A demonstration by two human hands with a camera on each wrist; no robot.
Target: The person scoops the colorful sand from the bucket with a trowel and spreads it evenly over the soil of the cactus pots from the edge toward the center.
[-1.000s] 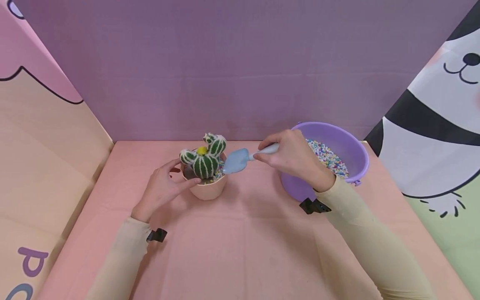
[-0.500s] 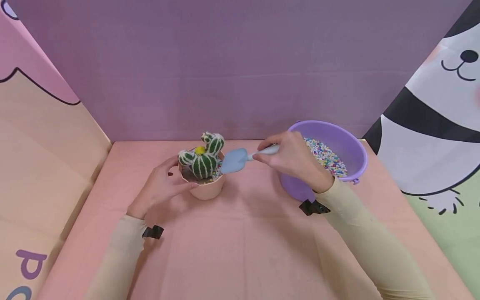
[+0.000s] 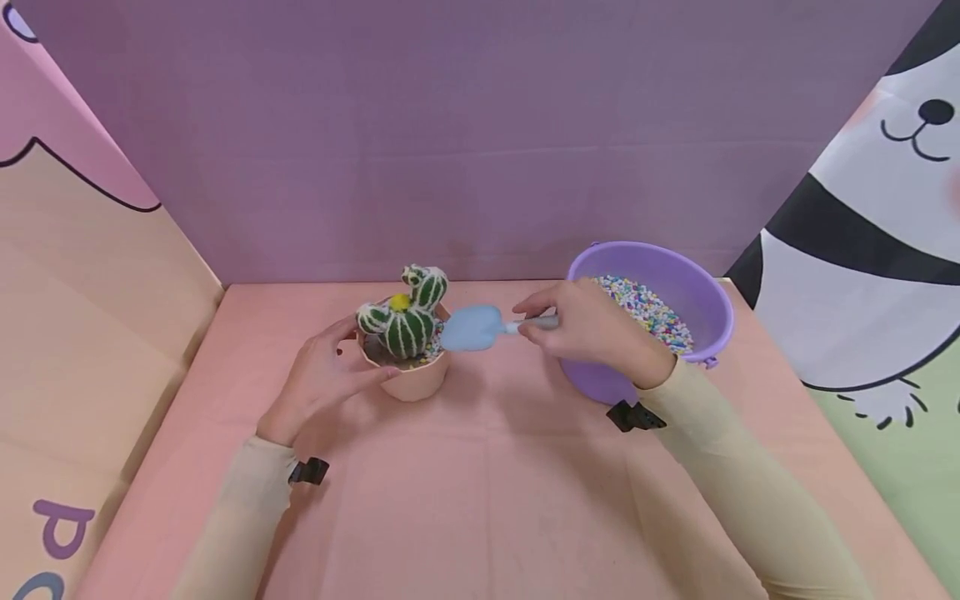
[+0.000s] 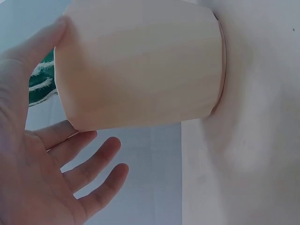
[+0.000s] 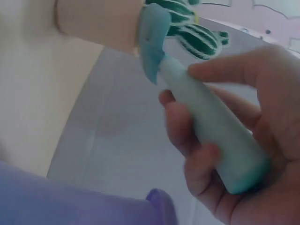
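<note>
A green-and-white knitted cactus [image 3: 407, 333] with a yellow flower stands in a peach flower pot [image 3: 415, 384]. My left hand [image 3: 318, 377] grips the pot's rim from the left, thumb in front and index finger behind; the left wrist view has the pot wall [image 4: 140, 65] close up and the other fingers spread apart. With my right hand [image 3: 592, 325] I hold a light blue toy shovel [image 3: 472, 327] by its handle [image 5: 211, 122]. The shovel's blade tip lies at the pot's right rim, beside colourful beads [image 3: 433, 348] around the cactus. Part of the pot's inside is hidden by the cactus.
A purple bucket [image 3: 701, 308] holding many colourful beads [image 3: 648, 312] stands on the right, partly behind my right hand. A pink cloth covers the table [image 3: 450, 500]. A purple backdrop [image 3: 480, 142] rises behind, with printed panels at both sides.
The shovel's blade has turned and levelled at the pot's right rim, its handle now lower. My right hand has dropped slightly. The left hand stays on the pot.
</note>
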